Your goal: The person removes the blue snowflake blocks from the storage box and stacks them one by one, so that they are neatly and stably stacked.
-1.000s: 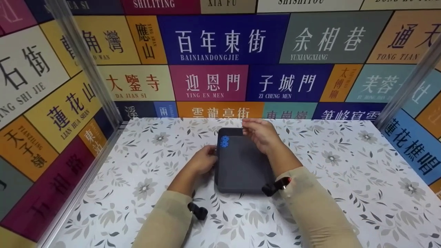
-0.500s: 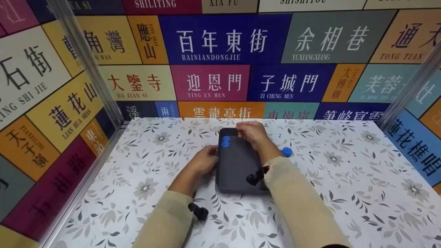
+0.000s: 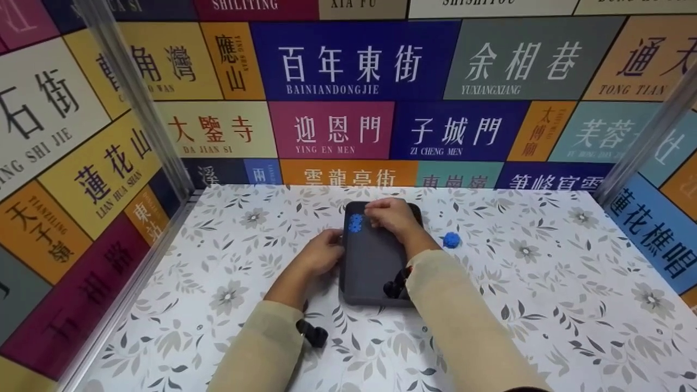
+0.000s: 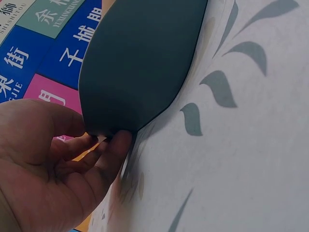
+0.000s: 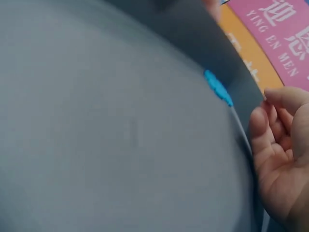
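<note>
My left hand [image 3: 325, 253] pinches the left wall of a dark grey rectangular tray [image 3: 375, 261]; thumb and fingers meet at its rim in the left wrist view. Inside the tray's far left corner lie small blue knobbly-edged pieces [image 3: 355, 222], side by side. Over the far part of the tray is my right hand [image 3: 391, 216], its fingertips close to the right of those pieces. In the right wrist view its fingers [image 5: 285, 99] bend toward the thumb, and I cannot tell if anything small is between them. That view shows blue [image 5: 218, 88] by the tray wall.
Right of the tray, a blue knobbly clump [image 3: 451, 239] lies on the white leaf-patterned tablecloth [image 3: 523, 305]. Walls of coloured sign panels [image 3: 354, 62] rise behind and at both sides, with clear upright posts [image 3: 147, 103] at the corners.
My right hand has moved left over the tray toward the blue pieces, uncovering the blue clump on the table. My left hand has stayed at the tray's left wall.
</note>
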Demonstrator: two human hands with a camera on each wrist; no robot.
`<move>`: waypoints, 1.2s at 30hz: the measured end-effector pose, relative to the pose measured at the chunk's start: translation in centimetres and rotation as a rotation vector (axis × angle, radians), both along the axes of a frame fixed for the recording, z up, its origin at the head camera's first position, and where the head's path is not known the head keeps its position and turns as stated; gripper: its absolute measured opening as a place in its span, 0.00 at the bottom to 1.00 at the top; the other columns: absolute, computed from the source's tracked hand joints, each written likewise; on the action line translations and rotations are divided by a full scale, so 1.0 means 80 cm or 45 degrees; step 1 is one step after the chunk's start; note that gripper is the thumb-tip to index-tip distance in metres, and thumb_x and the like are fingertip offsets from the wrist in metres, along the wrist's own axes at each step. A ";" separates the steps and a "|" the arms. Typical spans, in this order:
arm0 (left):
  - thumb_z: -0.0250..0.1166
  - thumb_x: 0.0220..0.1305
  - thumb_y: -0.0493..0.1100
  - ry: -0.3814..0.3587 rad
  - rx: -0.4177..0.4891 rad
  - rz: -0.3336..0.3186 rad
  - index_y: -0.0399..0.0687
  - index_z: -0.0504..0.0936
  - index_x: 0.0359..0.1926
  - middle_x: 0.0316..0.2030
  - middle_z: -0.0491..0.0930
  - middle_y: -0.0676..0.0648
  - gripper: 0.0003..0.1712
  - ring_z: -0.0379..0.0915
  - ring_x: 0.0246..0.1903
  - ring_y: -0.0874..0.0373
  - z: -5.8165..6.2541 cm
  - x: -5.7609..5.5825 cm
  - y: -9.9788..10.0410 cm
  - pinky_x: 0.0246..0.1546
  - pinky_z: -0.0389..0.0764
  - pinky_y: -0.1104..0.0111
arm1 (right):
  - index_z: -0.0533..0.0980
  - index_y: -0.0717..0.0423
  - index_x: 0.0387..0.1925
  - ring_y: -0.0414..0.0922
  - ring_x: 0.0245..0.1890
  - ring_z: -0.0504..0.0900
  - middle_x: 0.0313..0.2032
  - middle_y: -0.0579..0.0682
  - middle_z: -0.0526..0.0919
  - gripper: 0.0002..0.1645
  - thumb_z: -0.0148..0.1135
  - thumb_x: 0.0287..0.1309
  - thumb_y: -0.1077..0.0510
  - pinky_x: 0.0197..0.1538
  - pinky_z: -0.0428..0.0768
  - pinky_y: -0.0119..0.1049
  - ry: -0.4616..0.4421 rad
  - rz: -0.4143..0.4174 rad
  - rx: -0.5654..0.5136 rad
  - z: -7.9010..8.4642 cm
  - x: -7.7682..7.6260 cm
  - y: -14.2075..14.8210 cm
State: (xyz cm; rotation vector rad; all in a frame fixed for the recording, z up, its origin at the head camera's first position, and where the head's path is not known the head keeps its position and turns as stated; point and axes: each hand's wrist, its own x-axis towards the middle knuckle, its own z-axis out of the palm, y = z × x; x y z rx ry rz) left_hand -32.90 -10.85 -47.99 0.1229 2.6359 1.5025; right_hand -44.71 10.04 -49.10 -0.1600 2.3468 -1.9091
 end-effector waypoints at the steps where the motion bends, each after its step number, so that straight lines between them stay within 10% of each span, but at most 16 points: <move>1: 0.57 0.69 0.38 -0.002 0.004 0.001 0.38 0.74 0.73 0.63 0.82 0.37 0.32 0.78 0.62 0.44 0.000 0.000 0.000 0.72 0.75 0.50 | 0.88 0.63 0.50 0.42 0.31 0.84 0.38 0.50 0.90 0.16 0.73 0.64 0.59 0.38 0.87 0.34 0.009 0.018 0.018 0.000 0.000 -0.001; 36: 0.56 0.70 0.38 -0.034 -0.008 -0.011 0.39 0.73 0.75 0.66 0.81 0.37 0.33 0.78 0.64 0.44 0.002 0.000 0.000 0.71 0.76 0.51 | 0.87 0.53 0.59 0.49 0.52 0.85 0.54 0.55 0.90 0.23 0.75 0.62 0.54 0.59 0.83 0.46 0.233 0.337 0.710 -0.005 0.003 -0.013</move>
